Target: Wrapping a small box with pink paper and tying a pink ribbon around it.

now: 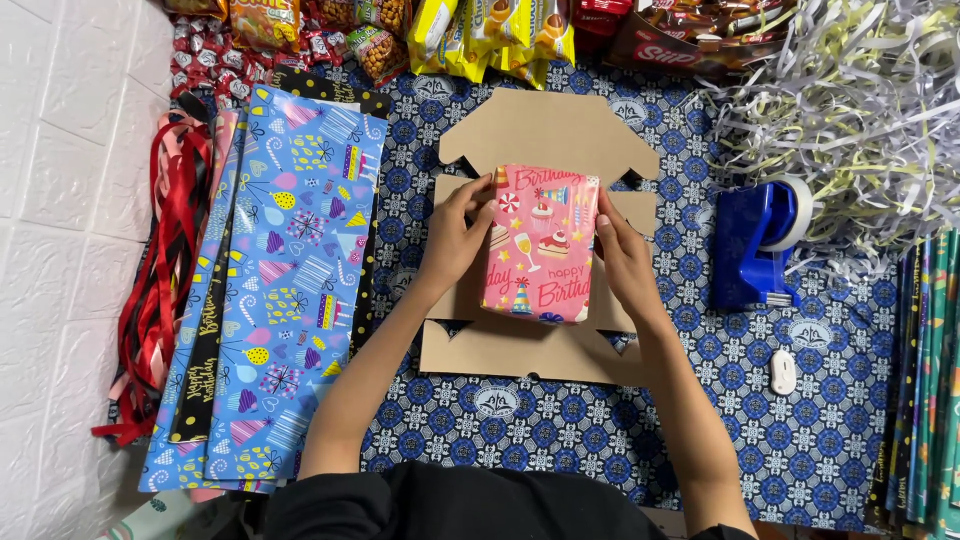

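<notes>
A box wrapped in pink birthday paper point(540, 245) lies on a flat, unfolded brown cardboard box blank point(545, 130) in the middle of the blue patterned cloth. My left hand point(455, 235) presses against the wrapped box's left side. My right hand point(622, 258) grips its right side. Both hands hold the parcel between them, with the fingers wrapped onto its edges.
Blue wrapping paper sheets point(285, 280) and red ribbons point(165, 260) lie at the left. A blue tape dispenser point(755, 245) and a small white cutter point(783, 371) sit at the right. Shredded paper point(860, 110) fills the upper right; snack packets point(460, 30) line the top. More rolled wrapping paper point(930, 390) lies at the right edge.
</notes>
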